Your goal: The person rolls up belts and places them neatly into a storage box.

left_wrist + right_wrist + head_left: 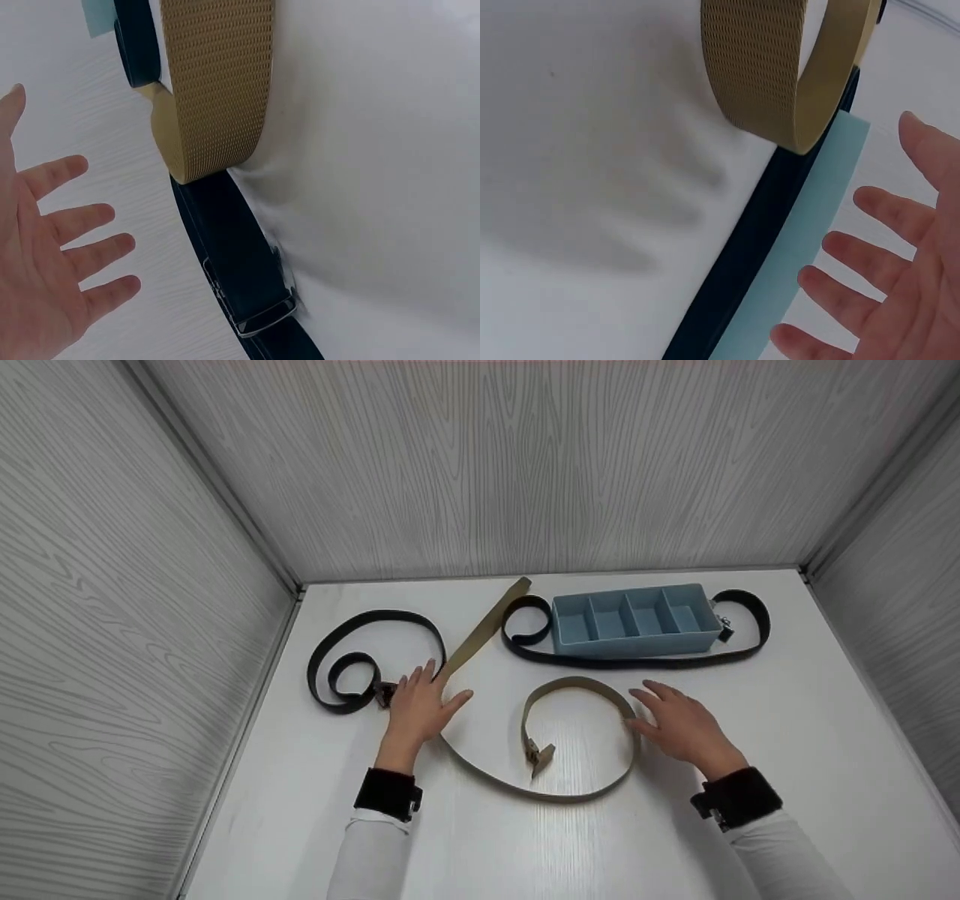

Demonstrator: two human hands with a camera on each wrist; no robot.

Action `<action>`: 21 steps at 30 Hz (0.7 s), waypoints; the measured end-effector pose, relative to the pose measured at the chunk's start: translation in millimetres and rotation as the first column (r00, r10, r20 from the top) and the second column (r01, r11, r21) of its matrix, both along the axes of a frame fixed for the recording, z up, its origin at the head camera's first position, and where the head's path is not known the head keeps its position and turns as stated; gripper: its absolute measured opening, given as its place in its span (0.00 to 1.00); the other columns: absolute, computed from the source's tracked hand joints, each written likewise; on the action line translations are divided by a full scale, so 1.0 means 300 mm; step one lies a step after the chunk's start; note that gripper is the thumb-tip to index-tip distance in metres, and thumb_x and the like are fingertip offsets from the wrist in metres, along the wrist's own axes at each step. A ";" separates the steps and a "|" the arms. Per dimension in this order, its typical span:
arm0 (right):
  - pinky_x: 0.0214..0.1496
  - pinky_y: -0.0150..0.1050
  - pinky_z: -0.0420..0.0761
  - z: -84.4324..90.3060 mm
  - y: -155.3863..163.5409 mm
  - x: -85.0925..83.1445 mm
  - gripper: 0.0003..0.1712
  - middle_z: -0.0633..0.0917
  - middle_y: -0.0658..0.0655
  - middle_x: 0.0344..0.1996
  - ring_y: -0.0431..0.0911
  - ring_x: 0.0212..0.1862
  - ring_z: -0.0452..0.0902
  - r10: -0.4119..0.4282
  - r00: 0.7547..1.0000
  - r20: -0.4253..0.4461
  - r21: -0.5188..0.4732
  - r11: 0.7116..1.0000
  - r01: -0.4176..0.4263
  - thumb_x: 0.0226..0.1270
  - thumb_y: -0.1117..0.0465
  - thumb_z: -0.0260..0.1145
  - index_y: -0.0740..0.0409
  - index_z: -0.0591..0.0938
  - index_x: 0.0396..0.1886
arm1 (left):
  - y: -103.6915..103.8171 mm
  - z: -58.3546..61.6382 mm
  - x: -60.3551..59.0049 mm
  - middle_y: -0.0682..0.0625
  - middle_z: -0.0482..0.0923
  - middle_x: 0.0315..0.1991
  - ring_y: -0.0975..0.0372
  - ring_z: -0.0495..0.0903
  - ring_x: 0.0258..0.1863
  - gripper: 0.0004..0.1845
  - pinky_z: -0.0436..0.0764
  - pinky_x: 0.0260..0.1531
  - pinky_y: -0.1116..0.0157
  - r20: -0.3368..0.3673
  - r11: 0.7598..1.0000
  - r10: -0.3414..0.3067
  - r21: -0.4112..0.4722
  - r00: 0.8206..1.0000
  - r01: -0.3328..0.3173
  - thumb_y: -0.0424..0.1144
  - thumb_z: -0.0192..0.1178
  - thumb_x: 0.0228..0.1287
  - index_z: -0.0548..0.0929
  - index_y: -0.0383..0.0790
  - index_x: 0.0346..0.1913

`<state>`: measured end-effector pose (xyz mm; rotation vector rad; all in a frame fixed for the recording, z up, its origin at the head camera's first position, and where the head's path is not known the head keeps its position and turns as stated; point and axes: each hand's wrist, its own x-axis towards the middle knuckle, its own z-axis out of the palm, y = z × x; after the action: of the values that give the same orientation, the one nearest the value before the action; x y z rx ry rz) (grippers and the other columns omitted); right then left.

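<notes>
A tan webbing belt lies in an S-shape on the white table, with its buckle end inside the round loop. My left hand is spread flat over the belt's straight stretch, fingers straight, gripping nothing. In the left wrist view that hand shows an open palm near the tan belt. My right hand is open beside the loop's right edge. The right wrist view shows its fingers spread, apart from the tan belt.
A coiled black belt lies at the left, its buckle by my left hand. A blue divided tray stands at the back, with another black belt curved round it. Grey walls close in three sides.
</notes>
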<state>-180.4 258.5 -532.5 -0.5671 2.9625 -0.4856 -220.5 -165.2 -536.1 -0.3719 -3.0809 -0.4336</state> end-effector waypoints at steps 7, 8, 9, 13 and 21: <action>0.55 0.55 0.75 -0.059 -0.036 0.022 0.17 0.70 0.67 0.65 0.61 0.61 0.73 0.114 0.988 0.100 -0.080 0.991 -0.106 0.68 0.58 0.67 0.63 0.84 0.52 | 0.019 -0.042 0.015 0.35 0.70 0.64 0.43 0.70 0.63 0.29 0.67 0.61 0.49 0.050 0.983 -0.182 0.030 0.982 0.180 0.54 0.58 0.69 0.76 0.38 0.64; 0.54 0.54 0.76 -0.067 -0.032 0.022 0.15 0.71 0.67 0.65 0.59 0.59 0.75 0.121 0.988 0.096 -0.084 0.990 -0.113 0.67 0.59 0.67 0.63 0.85 0.49 | 0.019 -0.050 0.016 0.36 0.72 0.63 0.43 0.71 0.63 0.28 0.68 0.61 0.49 0.052 0.980 -0.197 0.025 0.979 0.196 0.53 0.59 0.69 0.77 0.38 0.63; 0.52 0.52 0.77 -0.073 -0.027 0.021 0.12 0.71 0.67 0.65 0.58 0.57 0.77 0.126 0.988 0.089 -0.092 0.989 -0.117 0.66 0.62 0.67 0.64 0.86 0.45 | 0.018 -0.059 0.018 0.36 0.73 0.62 0.43 0.71 0.62 0.26 0.67 0.62 0.49 0.048 0.977 -0.213 0.023 0.976 0.212 0.51 0.60 0.68 0.78 0.37 0.62; 0.43 0.45 0.77 -0.090 0.017 0.010 0.05 0.70 0.65 0.66 0.51 0.48 0.79 0.107 0.991 0.081 -0.116 0.989 -0.097 0.63 0.69 0.66 0.65 0.86 0.36 | 0.017 -0.088 0.022 0.38 0.80 0.54 0.44 0.75 0.58 0.22 0.69 0.59 0.48 0.015 0.969 -0.248 0.002 0.969 0.248 0.46 0.63 0.66 0.82 0.35 0.56; 0.52 0.53 0.76 -0.090 0.181 -0.015 0.11 0.67 0.69 0.67 0.63 0.59 0.74 0.014 0.994 0.104 -0.133 0.991 0.000 0.65 0.74 0.60 0.74 0.83 0.45 | 0.022 -0.104 0.028 0.44 0.84 0.42 0.49 0.78 0.52 0.16 0.70 0.55 0.42 -0.021 0.966 -0.256 -0.040 0.967 0.255 0.47 0.65 0.63 0.88 0.36 0.42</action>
<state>-184.9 312.9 -559.5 -0.5460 2.8430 -0.6941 -212.1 -158.6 -567.3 -0.7746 -3.0284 -0.3722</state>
